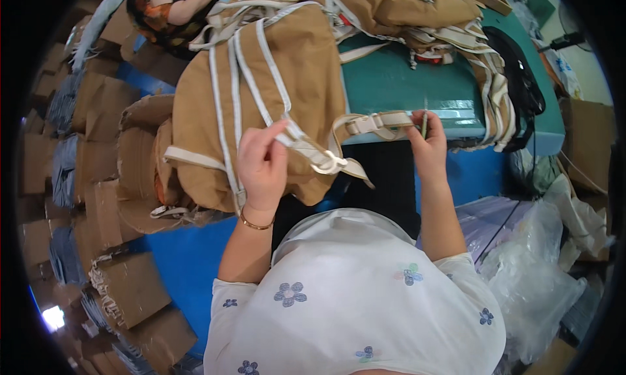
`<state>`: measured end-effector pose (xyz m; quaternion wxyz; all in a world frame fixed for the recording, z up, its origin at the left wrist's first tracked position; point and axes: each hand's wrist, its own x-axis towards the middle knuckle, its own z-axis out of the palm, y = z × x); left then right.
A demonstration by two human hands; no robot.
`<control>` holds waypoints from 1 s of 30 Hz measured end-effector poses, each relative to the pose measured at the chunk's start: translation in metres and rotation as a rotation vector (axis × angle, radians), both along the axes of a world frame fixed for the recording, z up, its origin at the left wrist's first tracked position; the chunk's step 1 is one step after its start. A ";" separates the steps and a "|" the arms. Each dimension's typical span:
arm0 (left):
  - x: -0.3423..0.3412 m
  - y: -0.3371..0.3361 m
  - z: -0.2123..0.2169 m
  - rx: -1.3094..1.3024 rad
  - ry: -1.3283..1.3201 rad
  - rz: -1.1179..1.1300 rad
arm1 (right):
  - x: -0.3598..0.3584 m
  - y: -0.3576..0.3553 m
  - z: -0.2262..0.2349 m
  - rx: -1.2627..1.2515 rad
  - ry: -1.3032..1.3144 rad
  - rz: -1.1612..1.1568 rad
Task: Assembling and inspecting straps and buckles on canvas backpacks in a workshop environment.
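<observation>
Bag point(261, 95) on table point(404, 82), boxes point(124, 284) to L.

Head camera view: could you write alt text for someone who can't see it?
Seen from above, a person's left hand and right hand hold a pale strap of a tan bag over a green table. The right hand also holds a thin tool; more tan bags lie behind.

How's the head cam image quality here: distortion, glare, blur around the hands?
Head view: strong fisheye, black vignette at the rim, the green table edge bowed. A pale glare patch sits on the tabletop by the right hand. Left hand and the cream strap it pinches are fairly sharp; stacked tan pieces at far left go soft and dim.
</observation>
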<state>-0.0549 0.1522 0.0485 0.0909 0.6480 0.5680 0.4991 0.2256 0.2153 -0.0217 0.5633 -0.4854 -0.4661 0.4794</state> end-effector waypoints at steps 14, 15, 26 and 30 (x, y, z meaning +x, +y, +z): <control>-0.059 -0.024 -0.016 -0.105 -1.353 0.143 | -0.009 -0.026 0.012 0.168 -0.458 0.252; -0.061 -0.023 -0.017 -0.098 -1.355 0.148 | -0.009 -0.025 0.012 0.191 -0.510 0.206; -0.066 -0.015 -0.034 -0.188 -1.587 0.156 | -0.016 -0.006 0.008 0.193 -0.107 0.118; -0.072 -0.023 -0.036 -0.033 -1.616 -0.070 | -0.017 -0.009 0.024 0.135 0.133 0.358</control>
